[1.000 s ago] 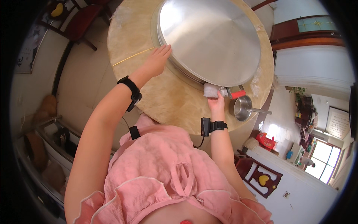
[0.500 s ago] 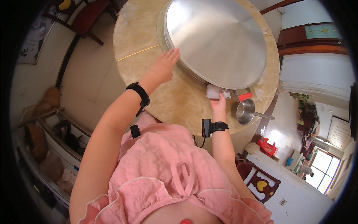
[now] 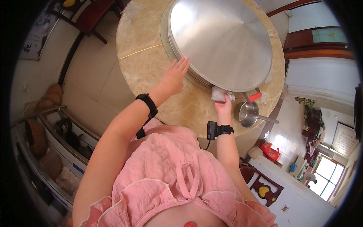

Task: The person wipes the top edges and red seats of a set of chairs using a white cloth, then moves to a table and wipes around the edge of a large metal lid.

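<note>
round table: metal disc at centre, saucepan at the right, both hands at the disc's rim

- containers: one small metal saucepan [image 3: 248,114], upright on the tan marbled round table [image 3: 140,72], near its edge; bare shiny metal shows inside; its long handle [image 3: 267,119] points right, out past the tabletop
- main piece: one big round metal disc [image 3: 227,45], covering much of the table; from my feed i cannot tell whether it is a lid or a pan, and what lies beneath it is mostly hidden; a clear glassy edge [image 3: 165,41] shows around its left side
- fitting: one red grip [image 3: 255,97] on a metal loop, out from under the disc's near right rim, between disc and saucepan; i cannot tell what it is fixed to
- left hand [image 3: 174,78]: fingers stretched out and nearly together, tips at the disc's rim, nothing held
- right hand [image 3: 223,106]: fingers closed round a folded white cloth [image 3: 220,94], thumb on top, cloth up against the disc's near rim
- obstructions: saucepan and red grip both stand just to the right of that hand, narrowing the space i see there
- storage: one railed bin [image 3: 79,129], floor level at left, with a brown rounded item [image 3: 36,138], dark items and a clear plastic bag [image 3: 69,181] in it
- surroundings: one red bag [image 3: 270,152] at right; one dark wooden chair [image 3: 278,192] with a yellow heart-shaped inlay; another chair [image 3: 89,19] at upper left
</note>
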### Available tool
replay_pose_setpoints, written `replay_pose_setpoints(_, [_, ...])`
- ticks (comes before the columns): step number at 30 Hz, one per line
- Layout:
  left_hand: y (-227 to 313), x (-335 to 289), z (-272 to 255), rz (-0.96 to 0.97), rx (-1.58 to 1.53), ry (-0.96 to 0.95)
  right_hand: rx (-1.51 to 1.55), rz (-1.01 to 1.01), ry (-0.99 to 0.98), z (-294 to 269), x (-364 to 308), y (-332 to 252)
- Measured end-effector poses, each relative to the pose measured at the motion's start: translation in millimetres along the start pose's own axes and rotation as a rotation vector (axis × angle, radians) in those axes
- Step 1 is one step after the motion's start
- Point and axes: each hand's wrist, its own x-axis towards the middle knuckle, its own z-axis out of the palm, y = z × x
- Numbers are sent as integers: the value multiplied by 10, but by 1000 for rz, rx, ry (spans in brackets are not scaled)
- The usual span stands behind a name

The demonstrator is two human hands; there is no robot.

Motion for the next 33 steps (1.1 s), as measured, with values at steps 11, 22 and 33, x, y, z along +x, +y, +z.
replay_pose_setpoints(11, [629, -13, 164, 36, -14, -68, 2, -40, 6, -54, 79, 67])
replay_pose_setpoints(22, [15, 328, 22, 228, -223, -2, -14, -88, 7, -217, 222, -205])
replay_pose_setpoints(33, [34, 286, 127, 56, 223, -78, -14, -51, 21, -345, 356, -294])
